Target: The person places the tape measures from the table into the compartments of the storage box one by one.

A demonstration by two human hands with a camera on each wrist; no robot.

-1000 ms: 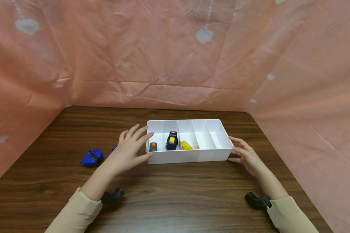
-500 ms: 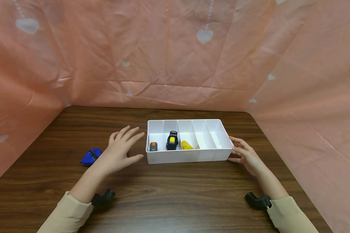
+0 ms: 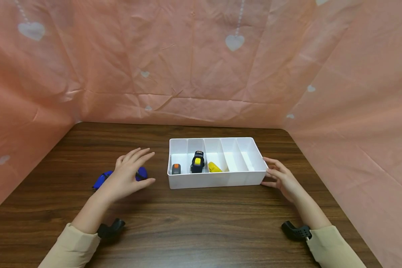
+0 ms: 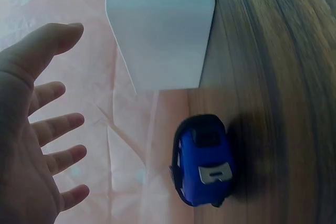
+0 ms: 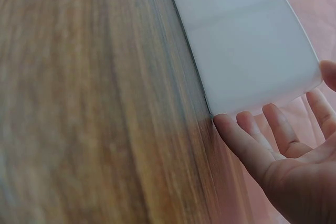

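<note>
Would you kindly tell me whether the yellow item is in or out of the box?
In: the head view shows the yellow item in the middle compartment of the box.

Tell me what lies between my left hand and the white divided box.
In the head view, a blue object shows past your left hand, between fingers and thumb; then bare wooden table reaches the white box.

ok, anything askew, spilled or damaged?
No spill or damage visible. Slightly odd: in the white rectangular divided box, the small yellow object lies aslant; the blocky black-and-yellow object to its left sits straight.
</note>
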